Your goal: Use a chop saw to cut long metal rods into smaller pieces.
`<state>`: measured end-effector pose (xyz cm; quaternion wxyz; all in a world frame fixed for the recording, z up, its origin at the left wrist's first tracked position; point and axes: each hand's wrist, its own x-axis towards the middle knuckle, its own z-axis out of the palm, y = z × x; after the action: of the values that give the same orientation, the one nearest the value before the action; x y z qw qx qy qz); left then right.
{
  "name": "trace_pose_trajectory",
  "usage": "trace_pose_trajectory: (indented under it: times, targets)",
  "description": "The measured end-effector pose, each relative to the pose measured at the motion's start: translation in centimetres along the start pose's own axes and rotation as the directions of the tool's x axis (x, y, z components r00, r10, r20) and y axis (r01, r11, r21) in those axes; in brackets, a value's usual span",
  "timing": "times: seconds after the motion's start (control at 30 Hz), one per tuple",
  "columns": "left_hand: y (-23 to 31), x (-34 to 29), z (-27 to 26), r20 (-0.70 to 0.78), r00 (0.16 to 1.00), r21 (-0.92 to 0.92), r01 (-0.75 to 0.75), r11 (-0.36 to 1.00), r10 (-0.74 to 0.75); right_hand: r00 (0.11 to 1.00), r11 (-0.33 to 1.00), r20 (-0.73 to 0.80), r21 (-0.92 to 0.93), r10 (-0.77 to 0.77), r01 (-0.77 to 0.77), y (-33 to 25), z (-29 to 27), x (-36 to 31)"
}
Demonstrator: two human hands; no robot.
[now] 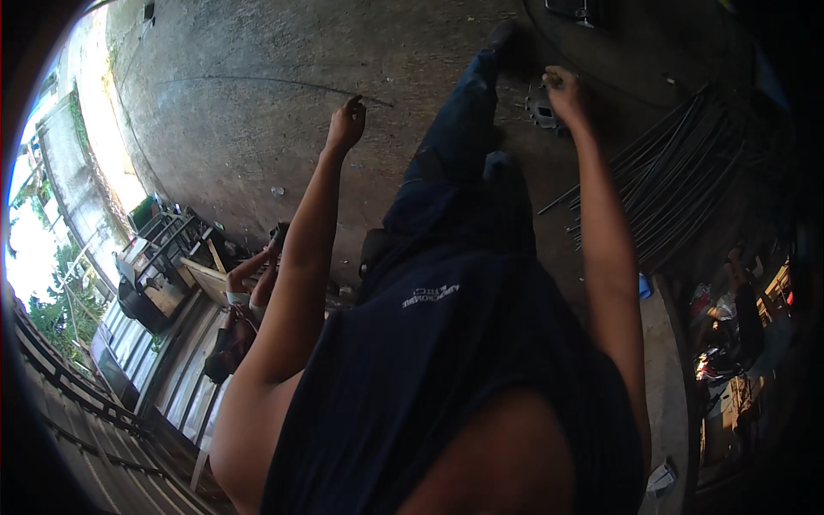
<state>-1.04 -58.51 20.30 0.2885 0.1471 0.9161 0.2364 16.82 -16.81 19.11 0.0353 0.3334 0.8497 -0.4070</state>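
My left hand (345, 127) is out ahead at left of centre, its fingers pinched together at a long thin dark rod (283, 81) that stretches off to the left, low over or along the floor. Farther right, my right hand (566, 96) has its fingers curled in; what they hold, if anything, I cannot make out. Just beside and below that hand lies a grey roundish metal part with a notched edge (541, 112). My leg in blue jeans (455, 120) reaches forward between the two hands.
A loose bundle of long thin metal rods (669, 184) lies on the concrete floor (257, 43) at right. Another person (245, 318) sits at lower left by wooden furniture (206, 279). A dark case-like object (571, 9) is at the far edge. A pale ledge (668, 378) runs along the right.
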Motion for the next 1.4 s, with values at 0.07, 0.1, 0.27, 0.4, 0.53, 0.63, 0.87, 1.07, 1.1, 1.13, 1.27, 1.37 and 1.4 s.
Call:
trace_pose_trajectory:
  times: [0.07, 0.1, 0.27, 0.4, 0.53, 0.63, 0.87, 1.07, 1.1, 1.13, 1.27, 1.37, 1.4]
  targets:
    - [-2.0, -2.4, -1.1, 0.015, 1.0, -0.018, -0.002, 1.0, 0.002, 1.0, 1.0, 0.022, 0.01, -0.015, 0.014, -1.1, 3.6, -4.8]
    - [-2.9, -2.8, -1.4, 0.01, 1.0, -0.029, -0.01, 1.0, 0.01, 0.999, 0.999, 0.054, 0.045, -0.01, 0.008, 0.2, 5.5, -6.3]
    - [-11.5, -5.0, -3.5, 0.05, 0.996, 0.147, -0.076, 0.986, 0.07, 0.959, 0.986, 0.226, -0.03, 0.168, -0.166, -4.2, 18.8, -13.4]
    - [-19.6, -3.6, -3.5, 0.156, 0.987, 0.15, -0.062, 0.987, 0.039, 0.919, 0.989, 0.366, -0.017, 0.145, -0.15, -7.6, 31.3, -14.3]
    - [-31.2, -0.7, 1.0, 0.177, 0.979, 0.046, -0.11, 0.993, 0.1, 0.836, 0.98, 0.511, -0.086, 0.2, -0.182, -8.5, 46.5, -12.1]
    - [-41.2, 0.9, 5.5, 0.253, 0.963, -0.074, -0.08, 0.994, 0.096, 0.828, 0.976, 0.517, -0.098, 0.216, -0.194, -7.5, 59.3, -9.0]
    - [-55.6, 3.5, 12.1, 0.306, 0.952, -0.136, 0.051, 0.989, -0.007, 0.914, 0.923, 0.307, -0.355, 0.266, -0.15, -0.7, 83.7, -1.5]
    - [-61.4, 5.5, 12.6, 0.282, 0.958, -0.122, 0.087, 0.989, -0.05, 0.962, 0.85, 0.268, -0.492, -0.058, 0.189, 3.2, 93.1, 3.4]
    - [-62.1, 5.7, 12.4, 0.308, 0.949, -0.141, 0.113, 0.984, -0.065, 0.948, 0.822, 0.3, -0.51, -0.109, 0.256, 3.2, 93.8, 3.5]
    - [-62.8, 6.1, 12.4, 0.288, 0.955, -0.126, 0.113, 0.986, -0.072, 0.945, 0.825, 0.306, -0.501, -0.116, 0.263, 3.3, 94.2, 3.9]
    - [-63.1, 6.7, 12.5, 0.226, 0.97, -0.11, 0.116, 0.987, -0.089, 0.865, 0.757, 0.496, -0.537, -0.076, 0.374, 3.5, 92.7, 5.7]
    - [-61.6, 7.1, 11.1, 0.207, 0.974, -0.127, 0.123, 0.984, -0.095, 0.864, 0.864, 0.475, -0.353, -0.165, 0.359, 1.1, 87.5, 6.1]
    - [-61.2, 7.2, 10.1, 0.214, 0.971, -0.111, 0.133, 0.985, -0.107, 0.857, 0.903, 0.452, -0.212, -0.247, 0.373, -0.6, 85.1, 6.4]
